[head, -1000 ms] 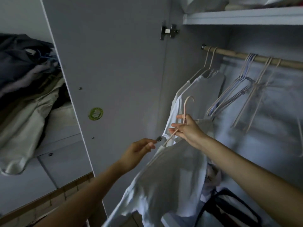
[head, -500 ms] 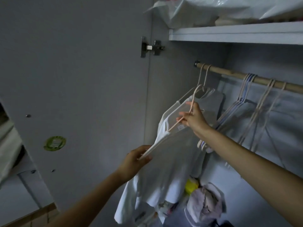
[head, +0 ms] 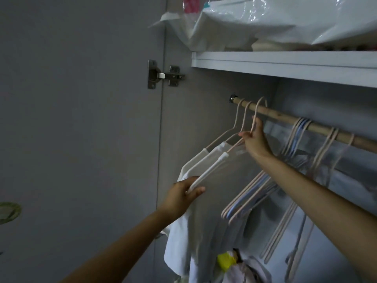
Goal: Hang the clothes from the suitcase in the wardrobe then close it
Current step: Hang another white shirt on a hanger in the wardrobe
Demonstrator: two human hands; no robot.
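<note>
A white shirt (head: 212,203) hangs on a pale pink hanger (head: 257,111) whose hook sits over the wooden rail (head: 285,120) inside the open wardrobe. My right hand (head: 255,139) pinches that hanger's neck just below the rail. My left hand (head: 183,196) grips the shirt's near shoulder, lower left. Two more white shirts (head: 195,162) on pink hangers hang on the rail just left of it.
The open wardrobe door (head: 81,119) with its hinge (head: 163,75) fills the left. Several bare pink and blue hangers (head: 295,139) hang further right on the rail. A shelf (head: 285,64) above carries plastic-wrapped bundles (head: 265,23). Yellow and pale items (head: 226,260) lie below.
Both hands lifted the shirt on its hanger up towards the rail; the hook now sits over the rail beside the two hung shirts. The view tilted upward.
</note>
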